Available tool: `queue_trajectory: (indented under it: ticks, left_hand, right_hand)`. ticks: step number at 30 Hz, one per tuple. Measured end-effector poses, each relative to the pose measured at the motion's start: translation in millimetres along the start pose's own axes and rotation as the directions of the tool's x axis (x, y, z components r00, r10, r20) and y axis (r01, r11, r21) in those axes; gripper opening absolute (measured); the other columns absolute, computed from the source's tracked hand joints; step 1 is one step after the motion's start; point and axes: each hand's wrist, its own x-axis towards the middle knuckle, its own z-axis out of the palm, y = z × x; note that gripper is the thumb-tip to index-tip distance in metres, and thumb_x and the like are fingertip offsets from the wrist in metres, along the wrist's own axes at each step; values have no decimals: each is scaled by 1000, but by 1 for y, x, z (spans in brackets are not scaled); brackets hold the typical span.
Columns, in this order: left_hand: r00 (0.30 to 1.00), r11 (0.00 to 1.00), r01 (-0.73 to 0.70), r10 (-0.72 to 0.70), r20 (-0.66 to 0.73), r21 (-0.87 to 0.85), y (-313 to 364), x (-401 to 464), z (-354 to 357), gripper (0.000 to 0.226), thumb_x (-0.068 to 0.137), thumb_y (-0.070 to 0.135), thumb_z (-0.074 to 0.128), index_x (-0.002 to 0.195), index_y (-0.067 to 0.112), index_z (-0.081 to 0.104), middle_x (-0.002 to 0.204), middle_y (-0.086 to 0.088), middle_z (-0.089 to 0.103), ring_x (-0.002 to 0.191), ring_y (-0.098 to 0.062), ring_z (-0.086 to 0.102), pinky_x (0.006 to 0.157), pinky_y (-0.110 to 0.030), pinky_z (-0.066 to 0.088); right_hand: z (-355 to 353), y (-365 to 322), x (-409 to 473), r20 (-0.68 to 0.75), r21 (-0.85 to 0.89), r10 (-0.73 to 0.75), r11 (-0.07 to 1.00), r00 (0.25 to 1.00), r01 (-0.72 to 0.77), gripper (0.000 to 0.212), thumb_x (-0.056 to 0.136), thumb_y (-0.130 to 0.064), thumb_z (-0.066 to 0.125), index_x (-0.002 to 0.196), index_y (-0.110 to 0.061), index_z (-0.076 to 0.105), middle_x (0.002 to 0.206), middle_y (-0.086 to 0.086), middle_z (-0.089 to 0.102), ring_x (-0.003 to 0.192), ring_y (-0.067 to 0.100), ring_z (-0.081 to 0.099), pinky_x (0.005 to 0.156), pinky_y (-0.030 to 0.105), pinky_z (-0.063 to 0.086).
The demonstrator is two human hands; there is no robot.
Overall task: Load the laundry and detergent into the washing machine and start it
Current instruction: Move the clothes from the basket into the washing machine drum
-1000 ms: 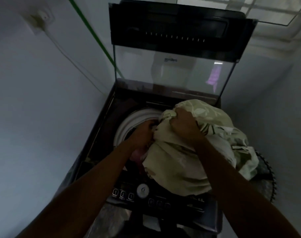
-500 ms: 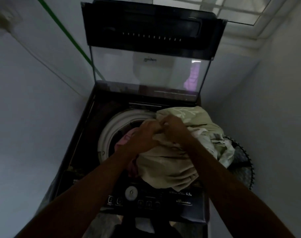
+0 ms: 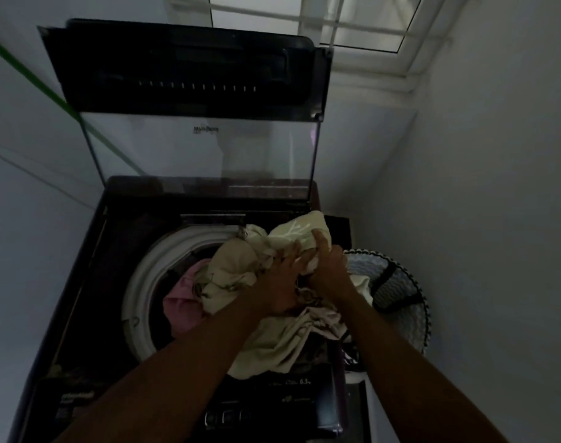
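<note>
Dim corner: both hands (image 3: 304,276) bunch cream sheet (image 3: 241,270) over washer drum (image 3: 138,282)

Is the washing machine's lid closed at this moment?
No, the lid stands raised behind the open drum, while both hands grip the cream cloth over it.

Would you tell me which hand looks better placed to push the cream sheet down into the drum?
Probably the left hand: it lies on the cream sheet nearest the drum opening, while the right hand grips the bunch over the machine's right edge.
</note>
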Motion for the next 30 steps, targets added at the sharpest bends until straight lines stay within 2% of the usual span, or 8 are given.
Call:
queue_trajectory:
  ticks: [3, 10, 15, 17, 20, 23, 26, 30]
  left_hand:
    - [1000, 999, -16, 17, 18, -40, -3, 3, 2, 106, 71, 78, 48, 153, 36, -4, 161, 0, -17, 149, -26, -11, 121, -51, 4]
    - [999, 997, -47, 48, 1, -62, -9, 5, 1, 104, 77, 66, 61, 154, 32, 0, 163, -2, -10, 150, -19, -7, 121, -38, 2]
    - [994, 995, -33, 23, -105, -93, -12, -3, 4, 87, 78, 59, 60, 152, 28, 24, 156, -6, 30, 142, -26, 32, 115, -44, 31]
    - [991, 986, 51, -70, -118, -159, -6, -13, -1, 82, 77, 49, 66, 147, 31, 28, 147, -2, 42, 134, -23, 44, 110, -39, 38]
    - [987, 967, 27, -66, -146, -254, -6, -23, -9, 94, 73, 48, 73, 149, 27, 21, 147, 0, 41, 129, -17, 46, 107, -32, 39]
    - [959, 968, 26, -94, -266, -248, -13, -31, -34, 94, 70, 45, 75, 147, 29, 23, 140, 1, 49, 119, -18, 55, 99, -34, 48]
    - [898, 983, 16, -95, -430, -184, -34, -45, -59, 94, 75, 40, 75, 151, 26, 20, 144, -7, 42, 127, -21, 43, 107, -28, 34]
    - [876, 999, -14, -8, -482, -43, -81, -84, -74, 82, 82, 44, 61, 151, 31, 19, 148, -7, 39, 131, -24, 43, 108, -42, 39]
  right_hand:
    - [4, 2, 6, 18, -13, 4, 1000, 1000, -3, 103, 70, -55, 72, 152, -39, 11, 130, 16, 35, 121, 42, 40, 99, 53, 40]
    - [4, -5, 2, -66, -90, 40, 995, 997, -46, 104, 67, -47, 75, 150, -38, 13, 132, 12, 34, 123, 36, 37, 94, 56, 43]
    - [7, -19, -15, -239, -189, 69, 975, 969, -116, 65, 80, -40, 61, 136, -32, 29, 125, 10, 41, 115, 33, 47, 85, 51, 48]
    - [4, -25, -24, -254, -324, -28, 944, 967, -58, 53, 83, -33, 60, 129, -26, 34, 123, 9, 47, 111, 31, 51, 77, 45, 49]
    - [5, -34, -34, -222, -413, -299, 891, 928, 189, 54, 66, -32, 73, 110, -18, 45, 102, 8, 60, 89, 28, 62, 61, 35, 48]
    - [10, -63, -41, -268, -319, -357, 909, 895, 268, 52, 71, -34, 66, 116, -12, 53, 100, 10, 65, 81, 29, 65, 60, 33, 50]
    - [19, -103, -40, -276, -99, -317, 949, 907, 301, 64, 74, -32, 76, 128, -7, 53, 114, 13, 64, 97, 30, 63, 78, 38, 50]
    - [57, -139, -40, -237, -17, -362, 929, 901, 369, 75, 70, -32, 80, 132, -4, 49, 119, 13, 61, 103, 27, 62, 87, 35, 51]
